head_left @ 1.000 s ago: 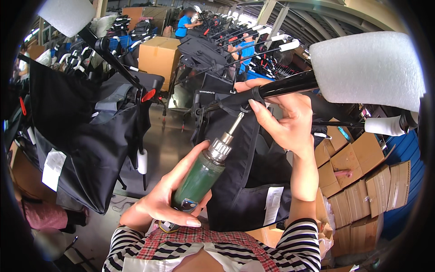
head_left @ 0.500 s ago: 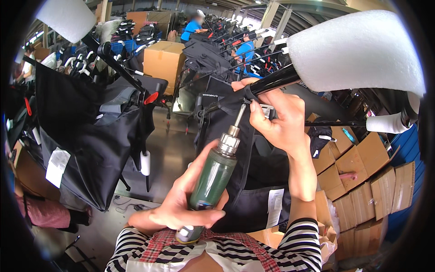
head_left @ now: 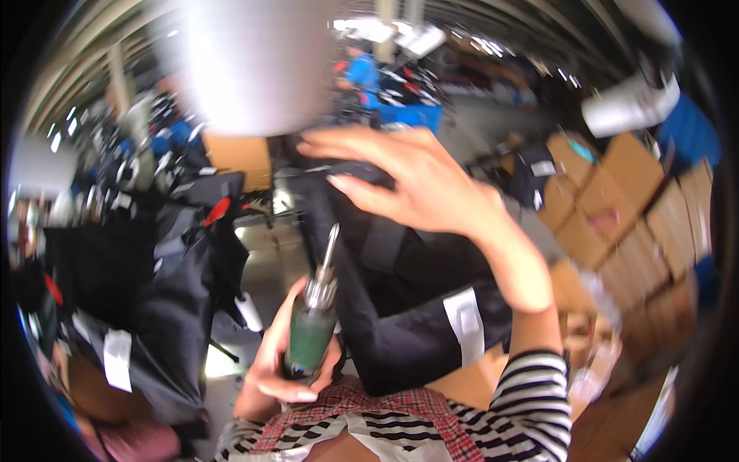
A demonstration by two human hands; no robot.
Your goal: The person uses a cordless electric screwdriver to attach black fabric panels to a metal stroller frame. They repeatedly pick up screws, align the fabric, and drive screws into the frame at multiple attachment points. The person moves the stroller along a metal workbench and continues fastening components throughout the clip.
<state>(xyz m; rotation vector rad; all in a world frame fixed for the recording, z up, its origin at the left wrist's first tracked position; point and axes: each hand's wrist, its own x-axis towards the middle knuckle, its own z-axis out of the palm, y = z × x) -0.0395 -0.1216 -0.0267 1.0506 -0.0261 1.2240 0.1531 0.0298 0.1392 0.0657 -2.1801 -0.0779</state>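
My left hand (head_left: 268, 371) is wrapped round the green, ribbed body of an electric screwdriver (head_left: 309, 339). Its metal bit points up and stands free of any part. My right hand (head_left: 435, 181) reaches across the upper middle with fingers stretched out and thumb apart, over the top of a black fabric seat (head_left: 396, 346). Black material lies between thumb and fingers; blur hides whether they touch it. Just above the fingertips is a frame end in a white foam sleeve (head_left: 246, 69), large and smeared. A white label (head_left: 465, 323) hangs on the seat.
Another black fabric seat (head_left: 131, 269) with a red lever (head_left: 218, 211) stands at left. Flattened cardboard boxes (head_left: 604, 215) lean at right. A second foam-wrapped bar (head_left: 631, 108) is at upper right. A person in blue (head_left: 362, 73) works farther back, beside a blue bin (head_left: 412, 117).
The view has swung, and the foam-wrapped frame end now appears left of centre. My right hand has loosened from the black tube, its fingers straightening. The screwdriver bit has come away from the tube.
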